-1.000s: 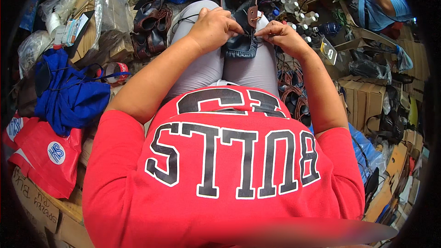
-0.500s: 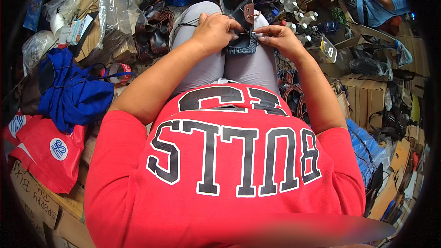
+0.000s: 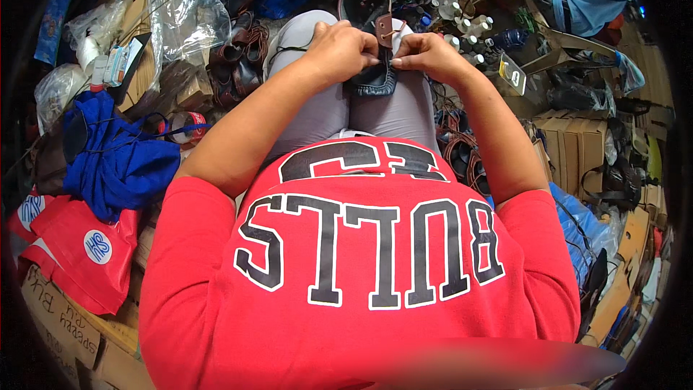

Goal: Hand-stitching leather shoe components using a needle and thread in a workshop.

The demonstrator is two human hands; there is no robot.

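Moccasin-style shoe (image 3: 377, 81), black leather with a puckered toe edge, directly between the hands and over grey-trousered thighs (image 3: 411, 112); long axis running away from the body, toe just nearer than the fingertips, heel opening beyond them. Left hand (image 3: 338, 49) curled closed at its left edge, right hand (image 3: 433, 56) in a thumb-and-finger pinch at its right edge, about equally near; anything within either grip too small to make out. Brown leather tab (image 3: 383, 31) just beyond the right fingertips. Past the left hand, heaped dark shoes (image 3: 242, 65); past the right, plastic bottles (image 3: 476, 25) and, farthest, a person in a light-blue shirt (image 3: 588, 3).
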